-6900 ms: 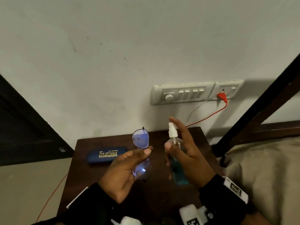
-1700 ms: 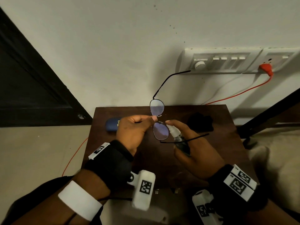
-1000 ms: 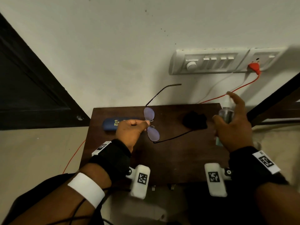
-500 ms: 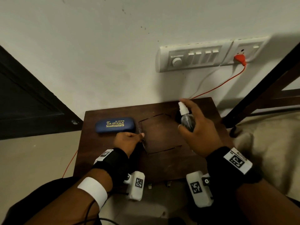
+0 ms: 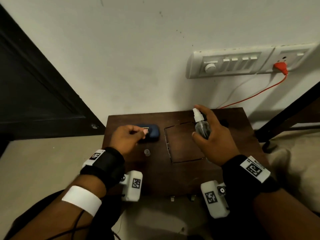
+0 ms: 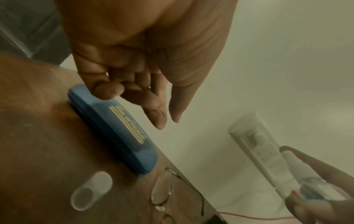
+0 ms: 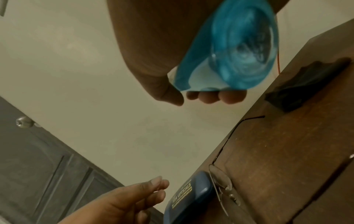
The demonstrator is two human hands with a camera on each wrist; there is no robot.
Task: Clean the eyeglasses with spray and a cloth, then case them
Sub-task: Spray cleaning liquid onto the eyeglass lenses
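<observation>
The eyeglasses [image 5: 167, 142] lie on the brown table [image 5: 187, 177] with both thin temples spread to the right; they also show in the wrist views [image 6: 162, 191] [image 7: 222, 181]. My left hand [image 5: 142, 134] hovers over the blue case [image 5: 152, 134], fingers loosely curled and holding nothing [image 6: 168, 121]. The case [image 6: 118, 133] [image 7: 187, 200] is closed, just left of the glasses. My right hand [image 5: 210, 122] grips the clear spray bottle [image 5: 201, 127] of blue liquid [image 7: 249, 53] upright above the far temple, index finger on the white nozzle. A black cloth [image 7: 306, 84] lies at the back right.
A small clear cap [image 5: 147, 152] [image 6: 91, 191] lies on the table in front of the case. A switch panel [image 5: 230, 64] with a red plug and cord [image 5: 280, 67] is on the wall. A dark door [image 5: 34, 94] stands left, bedding [image 5: 294, 167] right.
My left hand has let go of the glasses, now lying on the table, and moved left over the case. My right hand still holds the bottle, drawn slightly toward the table's centre.
</observation>
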